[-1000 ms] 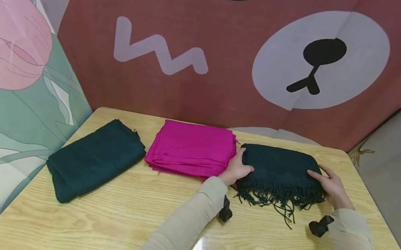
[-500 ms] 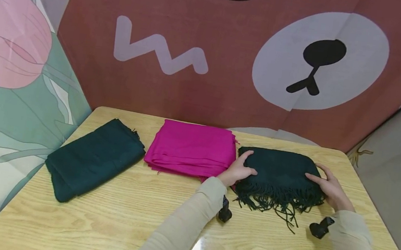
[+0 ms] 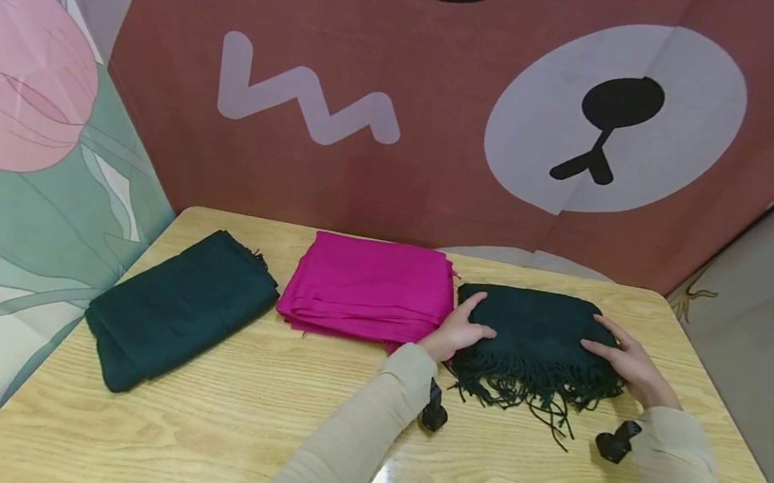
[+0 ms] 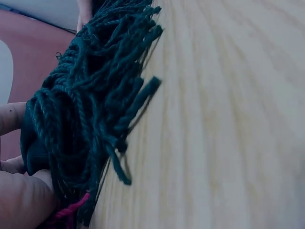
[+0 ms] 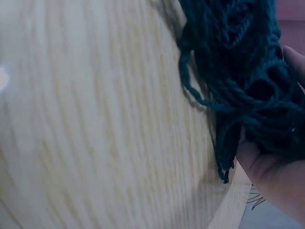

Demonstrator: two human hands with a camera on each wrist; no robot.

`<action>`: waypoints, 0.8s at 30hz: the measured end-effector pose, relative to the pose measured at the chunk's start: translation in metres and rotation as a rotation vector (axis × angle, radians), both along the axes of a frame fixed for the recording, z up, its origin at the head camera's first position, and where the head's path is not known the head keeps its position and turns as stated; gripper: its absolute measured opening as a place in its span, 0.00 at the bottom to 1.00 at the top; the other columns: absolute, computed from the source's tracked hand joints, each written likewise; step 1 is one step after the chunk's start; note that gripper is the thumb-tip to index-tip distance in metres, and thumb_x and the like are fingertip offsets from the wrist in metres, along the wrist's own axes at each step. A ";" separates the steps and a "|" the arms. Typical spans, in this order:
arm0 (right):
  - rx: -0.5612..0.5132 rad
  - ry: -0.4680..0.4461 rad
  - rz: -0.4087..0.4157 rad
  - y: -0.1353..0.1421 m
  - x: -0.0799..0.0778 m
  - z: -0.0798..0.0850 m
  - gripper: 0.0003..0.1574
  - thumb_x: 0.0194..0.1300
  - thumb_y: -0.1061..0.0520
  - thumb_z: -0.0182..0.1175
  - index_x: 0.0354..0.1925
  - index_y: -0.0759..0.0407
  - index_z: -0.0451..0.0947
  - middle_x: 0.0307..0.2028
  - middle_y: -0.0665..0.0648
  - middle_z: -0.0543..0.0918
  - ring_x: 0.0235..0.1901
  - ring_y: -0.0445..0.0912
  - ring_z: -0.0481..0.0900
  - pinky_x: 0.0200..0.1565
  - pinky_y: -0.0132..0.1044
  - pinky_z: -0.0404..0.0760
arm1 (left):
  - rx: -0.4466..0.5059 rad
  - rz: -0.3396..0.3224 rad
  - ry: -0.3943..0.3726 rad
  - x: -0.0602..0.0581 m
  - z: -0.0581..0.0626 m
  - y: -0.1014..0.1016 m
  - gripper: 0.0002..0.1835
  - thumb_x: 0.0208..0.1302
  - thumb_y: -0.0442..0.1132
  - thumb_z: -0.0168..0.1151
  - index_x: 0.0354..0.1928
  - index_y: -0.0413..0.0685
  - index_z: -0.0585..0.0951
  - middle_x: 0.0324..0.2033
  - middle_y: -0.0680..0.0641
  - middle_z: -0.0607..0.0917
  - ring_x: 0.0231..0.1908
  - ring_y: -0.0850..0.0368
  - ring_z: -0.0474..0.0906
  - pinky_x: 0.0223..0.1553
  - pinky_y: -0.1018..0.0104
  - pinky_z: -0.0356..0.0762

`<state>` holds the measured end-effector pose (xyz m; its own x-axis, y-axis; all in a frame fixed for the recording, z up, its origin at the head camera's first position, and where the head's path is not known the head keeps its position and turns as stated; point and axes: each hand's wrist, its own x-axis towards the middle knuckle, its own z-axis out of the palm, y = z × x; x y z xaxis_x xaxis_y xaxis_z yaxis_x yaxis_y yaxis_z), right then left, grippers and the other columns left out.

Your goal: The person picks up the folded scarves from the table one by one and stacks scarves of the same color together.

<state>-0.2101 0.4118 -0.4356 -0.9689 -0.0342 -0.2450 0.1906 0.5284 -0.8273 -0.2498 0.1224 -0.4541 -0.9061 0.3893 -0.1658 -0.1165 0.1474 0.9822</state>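
A folded dark green scarf lies at the right of the table, its fringe hanging toward me. My left hand holds its left end, with thumb and forefinger spread over the top. At the opposite end my right hand grips the scarf, fingers on top and the rest of the hand by the side. Twisted tassels fill the left wrist view, where fingers wrap the folded edge. In the right wrist view the fringe hides part of the right hand. Beside the left hand sits a folded magenta scarf.
Another folded dark green cloth lies slanted at the left of the wooden table. A pink thread shows beside the green fringe in the left wrist view. Printed fabric hangs behind the table.
Between one second and half a second ago, the right-hand green scarf shifted slightly toward me. Since then, the right hand has moved slightly left along its end. The other cloths stay put.
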 end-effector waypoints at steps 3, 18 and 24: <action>0.006 0.025 0.005 -0.001 0.000 -0.002 0.51 0.64 0.43 0.53 0.71 0.57 0.37 0.67 0.69 0.27 0.63 0.71 0.27 0.53 0.71 0.43 | -0.007 0.006 -0.002 0.000 -0.001 0.001 0.37 0.58 0.34 0.61 0.68 0.58 0.59 0.66 0.50 0.57 0.64 0.49 0.55 0.56 0.53 0.64; 0.004 0.127 -0.090 -0.005 0.003 -0.004 0.33 0.70 0.58 0.43 0.68 0.66 0.48 0.67 0.73 0.41 0.62 0.71 0.44 0.57 0.65 0.48 | -0.018 0.025 0.028 0.002 -0.001 0.007 0.40 0.54 0.23 0.58 0.67 0.56 0.59 0.66 0.49 0.58 0.64 0.50 0.55 0.51 0.58 0.68; 0.001 0.170 -0.149 0.001 0.002 -0.009 0.31 0.70 0.58 0.43 0.69 0.54 0.53 0.68 0.69 0.42 0.62 0.69 0.48 0.58 0.64 0.48 | -0.029 0.022 0.048 0.003 0.003 0.008 0.40 0.53 0.23 0.59 0.67 0.55 0.59 0.66 0.48 0.59 0.64 0.51 0.56 0.51 0.58 0.68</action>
